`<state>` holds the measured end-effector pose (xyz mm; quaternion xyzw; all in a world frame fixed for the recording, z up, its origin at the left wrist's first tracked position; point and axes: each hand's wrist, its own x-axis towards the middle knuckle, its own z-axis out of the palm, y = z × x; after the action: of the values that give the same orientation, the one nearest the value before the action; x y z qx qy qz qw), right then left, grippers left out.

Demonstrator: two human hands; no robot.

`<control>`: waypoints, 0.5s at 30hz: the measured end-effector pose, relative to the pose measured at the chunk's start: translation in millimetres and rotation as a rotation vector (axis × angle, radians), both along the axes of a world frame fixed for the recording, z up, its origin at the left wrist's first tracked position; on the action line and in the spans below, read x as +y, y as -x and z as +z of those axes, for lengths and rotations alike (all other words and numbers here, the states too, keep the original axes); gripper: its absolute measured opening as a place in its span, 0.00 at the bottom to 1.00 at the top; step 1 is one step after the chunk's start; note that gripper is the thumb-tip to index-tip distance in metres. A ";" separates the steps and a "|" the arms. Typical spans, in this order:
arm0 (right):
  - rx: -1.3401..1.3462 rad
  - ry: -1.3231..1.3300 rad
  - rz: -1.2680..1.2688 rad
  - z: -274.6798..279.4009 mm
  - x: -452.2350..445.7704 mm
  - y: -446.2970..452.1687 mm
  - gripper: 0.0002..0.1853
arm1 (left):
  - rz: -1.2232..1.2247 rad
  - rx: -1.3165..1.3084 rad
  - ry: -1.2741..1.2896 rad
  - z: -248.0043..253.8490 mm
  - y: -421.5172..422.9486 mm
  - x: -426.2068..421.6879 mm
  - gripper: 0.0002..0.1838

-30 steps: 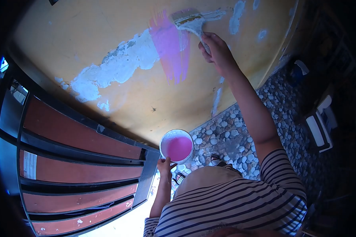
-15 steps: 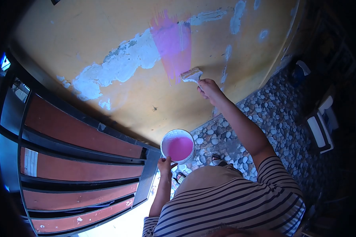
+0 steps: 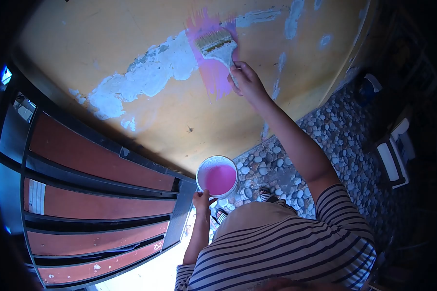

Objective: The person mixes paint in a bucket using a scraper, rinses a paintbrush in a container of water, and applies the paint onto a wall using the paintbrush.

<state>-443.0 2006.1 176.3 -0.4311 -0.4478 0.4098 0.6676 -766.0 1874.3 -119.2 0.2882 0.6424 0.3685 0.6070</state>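
My right hand is closed around the handle of a wide paintbrush. The bristles lie over a pink painted patch on the yellow wall. Low in front of me, my left hand grips the near rim of a round bucket with pink paint inside. A rough whitish patch runs across the wall to the left of the pink, and smaller whitish patches show to the right.
A dark-framed slatted structure with reddish panels stands at the left, close to the bucket. Pebble-patterned floor lies below and right. Farther right are a white object and a dark bluish container.
The brush in my right hand moved down to the lower edge of the pink patch, then back up and left over it. The patch looks wider at the top. My left hand still holds the bucket.
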 end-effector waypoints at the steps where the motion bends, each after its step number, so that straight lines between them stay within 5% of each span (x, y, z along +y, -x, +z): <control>1: -0.002 0.047 -0.008 -34.8 2.3 7.9 0.10 | -0.003 -0.013 -0.003 -1.1 1.2 -0.2 0.14; 5: 0.035 0.318 -0.070 -175.8 -12.7 43.8 0.10 | 0.021 0.004 -0.001 7.8 1.9 -0.5 0.13; 9: 0.109 0.582 0.029 -210.6 -16.2 47.2 0.12 | 0.023 -0.005 -0.007 1.6 8.6 -1.0 0.13; 12: 0.103 0.583 0.040 -178.4 6.4 43.9 0.12 | 0.029 0.002 -0.017 4.2 10.8 -1.3 0.10; 15: 0.117 0.463 0.039 -76.8 2.9 52.7 0.12 | 0.038 0.027 -0.014 -1.9 12.1 -1.4 0.10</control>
<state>-495.7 2008.9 99.6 -0.5395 -0.3106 0.5386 0.5677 -778.1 1872.9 -121.1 0.2853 0.6534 0.3803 0.5891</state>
